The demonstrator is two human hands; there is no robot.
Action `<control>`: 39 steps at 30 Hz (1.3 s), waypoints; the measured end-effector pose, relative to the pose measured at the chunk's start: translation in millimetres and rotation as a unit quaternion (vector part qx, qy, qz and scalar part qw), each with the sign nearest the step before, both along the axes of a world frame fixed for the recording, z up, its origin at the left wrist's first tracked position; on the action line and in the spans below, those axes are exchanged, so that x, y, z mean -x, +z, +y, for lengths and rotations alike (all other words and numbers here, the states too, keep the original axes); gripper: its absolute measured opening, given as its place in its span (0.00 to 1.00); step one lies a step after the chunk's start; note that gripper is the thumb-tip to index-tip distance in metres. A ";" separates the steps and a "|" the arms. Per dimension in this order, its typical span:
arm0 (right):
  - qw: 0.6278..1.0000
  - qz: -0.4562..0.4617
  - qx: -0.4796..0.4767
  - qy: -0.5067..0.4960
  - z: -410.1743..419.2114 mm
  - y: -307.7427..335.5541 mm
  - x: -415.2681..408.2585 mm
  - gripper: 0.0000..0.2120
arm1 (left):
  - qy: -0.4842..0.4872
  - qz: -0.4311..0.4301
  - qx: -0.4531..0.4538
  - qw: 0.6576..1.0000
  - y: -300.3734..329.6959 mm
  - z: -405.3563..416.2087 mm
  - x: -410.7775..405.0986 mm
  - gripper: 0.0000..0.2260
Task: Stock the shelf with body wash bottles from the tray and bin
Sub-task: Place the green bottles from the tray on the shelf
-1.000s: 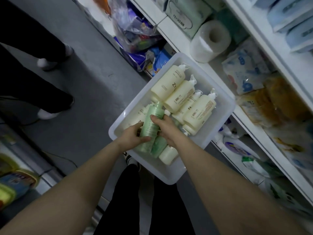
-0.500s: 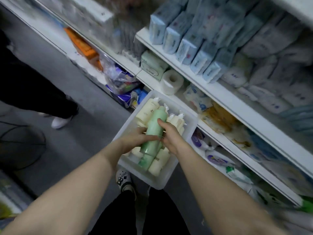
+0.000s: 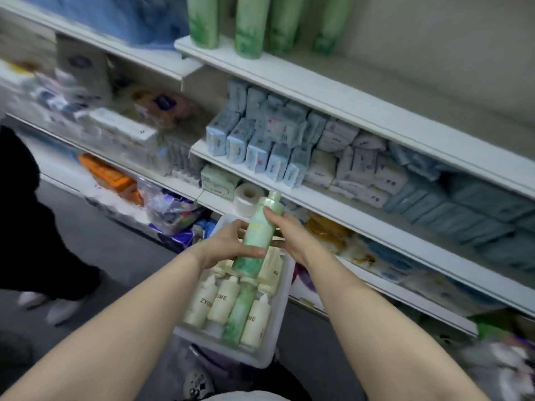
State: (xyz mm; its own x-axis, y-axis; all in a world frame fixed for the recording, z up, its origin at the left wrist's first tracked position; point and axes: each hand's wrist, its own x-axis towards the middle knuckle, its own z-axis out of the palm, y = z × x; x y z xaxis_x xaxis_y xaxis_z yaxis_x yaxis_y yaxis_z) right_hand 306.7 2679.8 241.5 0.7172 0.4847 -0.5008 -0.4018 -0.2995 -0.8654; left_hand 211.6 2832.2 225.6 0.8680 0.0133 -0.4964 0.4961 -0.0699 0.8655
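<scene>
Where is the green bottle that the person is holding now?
In the head view, the green bottle is at centre, held between the left hand and right hand, above the white tray of bottles, below the shelves.

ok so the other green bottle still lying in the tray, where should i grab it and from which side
Grip the green bottle around its mid-body, coming straight down from above. It lies flat, wedged between cream bottles on both sides, so only its upper face is open; fingers would have to pinch into the narrow gaps. Its end toward the tray front wall looks a little freer if the sides are too tight.
</scene>
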 end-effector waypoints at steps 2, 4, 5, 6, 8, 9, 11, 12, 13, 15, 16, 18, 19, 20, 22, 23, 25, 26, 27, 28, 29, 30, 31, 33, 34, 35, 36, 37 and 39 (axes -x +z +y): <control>1.000 -0.029 0.003 -0.004 -2.8 15.9 -6.3 0.19 | -0.013 -0.011 0.039 0.999 13.2 1.8 -7.2 0.38; 0.998 -0.057 0.005 -0.006 -5.2 33.1 -14.4 0.20 | -0.030 -0.032 0.051 0.998 29.6 1.7 -15.4 0.37; 0.997 -0.072 0.005 -0.009 -6.2 41.7 -19.3 0.21 | -0.037 -0.049 0.044 0.997 38.3 1.0 -19.9 0.35; 0.996 -0.090 0.004 -0.011 -6.7 51.3 -23.4 0.23 | -0.041 -0.066 0.036 0.996 47.2 0.0 -25.2 0.33; 0.992 -0.127 0.005 -0.017 -8.1 70.3 -33.3 0.29 | -0.039 -0.097 0.027 0.994 64.9 -1.7 -37.2 0.29; 0.990 -0.137 0.001 -0.025 -9.0 80.6 -38.2 0.32 | -0.034 -0.110 0.024 0.993 74.1 -2.4 -43.7 0.28; 0.988 -0.149 -0.021 -0.032 -11.2 101.6 -49.9 0.32 | -0.025 -0.139 0.007 0.990 91.6 -2.7 -58.8 0.28; 0.987 -0.157 -0.030 -0.028 -12.3 111.4 -56.9 0.33 | -0.024 -0.156 -0.007 0.987 101.2 -2.7 -66.5 0.29; 0.986 -0.164 -0.033 -0.020 -13.3 122.1 -63.6 0.37 | -0.023 -0.174 -0.021 0.984 111.1 -2.2 -74.3 0.29; 0.983 -0.179 -0.036 0.006 -15.4 145.9 -77.5 0.40 | -0.016 -0.208 -0.028 0.978 133.0 -2.6 -90.2 0.29; 0.981 -0.191 -0.038 0.023 -16.5 157.7 -85.0 0.37 | -0.011 -0.227 -0.027 0.973 144.5 -3.5 -98.0 0.29; 0.976 -0.211 -0.043 0.041 -19.3 180.1 -99.2 0.31 | 0.005 -0.263 -0.028 0.964 168.1 -4.8 -114.7 0.31; 0.974 -0.220 -0.047 0.042 -20.7 191.2 -105.3 0.31 | 0.015 -0.281 -0.030 0.959 180.1 -5.0 -123.5 0.34; 0.972 -0.228 -0.050 0.041 -21.9 201.4 -112.4 0.31 | 0.024 -0.299 -0.034 0.953 190.6 -4.3 -133.2 0.36; 0.967 -0.246 -0.057 0.041 -23.2 218.8 -128.3 0.28 | 0.038 -0.330 -0.060 0.941 209.7 -4.0 -152.6 0.37; 0.964 -0.258 -0.056 0.042 -23.5 227.0 -135.8 0.27 | 0.043 -0.340 -0.075 0.936 217.6 -4.1 -162.5 0.37; 0.958 -0.280 -0.050 0.048 -23.4 242.7 -150.1 0.26 | 0.053 -0.350 -0.096 0.930 231.5 -6.3 -181.3 0.36; 0.955 -0.290 -0.047 0.047 -22.2 248.7 -158.3 0.26 | 0.060 -0.350 -0.102 0.929 236.4 -6.5 -190.9 0.34; 0.953 -0.298 -0.046 0.043 -20.8 253.6 -165.8 0.25 | 0.066 -0.350 -0.109 0.928 240.1 -6.3 -199.8 0.33; 0.951 -0.304 -0.045 0.035 -18.1 256.5 -174.1 0.25 | 0.073 -0.351 -0.118 0.926 242.6 -5.0 -208.4 0.32; 0.950 -0.307 -0.047 0.026 -14.4 258.4 -181.4 0.24 | 0.081 -0.354 -0.131 0.922 243.8 -3.3 -215.8 0.31; 0.950 -0.308 -0.047 0.016 -10.4 258.6 -189.5 0.24 | 0.090 -0.356 -0.146 0.919 243.7 -2.0 -222.5 0.30; 0.950 -0.309 -0.044 0.007 -6.0 258.0 -196.8 0.24 | 0.100 -0.357 -0.163 0.914 243.1 -1.4 -227.9 0.29; 0.947 -0.318 -0.032 -0.002 3.9 254.7 -208.8 0.21 | 0.127 -0.359 -0.196 0.904 239.3 -1.9 -237.6 0.28; 0.946 -0.324 -0.026 -0.006 9.1 251.9 -214.4 0.19 | 0.140 -0.359 -0.210 0.899 236.7 -2.7 -242.1 0.27; 0.944 -0.329 -0.024 -0.011 14.4 248.4 -219.6 0.18 | 0.152 -0.357 -0.220 0.895 233.3 -2.5 -247.1 0.28; 0.943 -0.331 -0.027 -0.016 19.5 244.9 -224.6 0.19 | 0.162 -0.355 -0.222 0.894 229.1 -1.5 -252.8 0.28; 0.942 -0.333 -0.031 -0.023 25.1 240.7 -229.5 0.20 | 0.172 -0.350 -0.219 0.894 225.7 0.1 -257.3 0.29; 0.940 -0.337 -0.035 -0.040 36.5 234.0 -239.3 0.23 | 0.191 -0.338 -0.219 0.895 219.8 5.6 -265.6 0.28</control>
State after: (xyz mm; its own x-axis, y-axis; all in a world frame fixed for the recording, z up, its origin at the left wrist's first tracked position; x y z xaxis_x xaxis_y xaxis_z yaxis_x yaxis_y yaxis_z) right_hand 546.0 2716.3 475.5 0.8953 0.4312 0.1120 0.2267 -0.2246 -0.9477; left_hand 477.1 2837.8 445.4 0.8587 0.4380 0.2662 -0.0704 -0.4137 0.9077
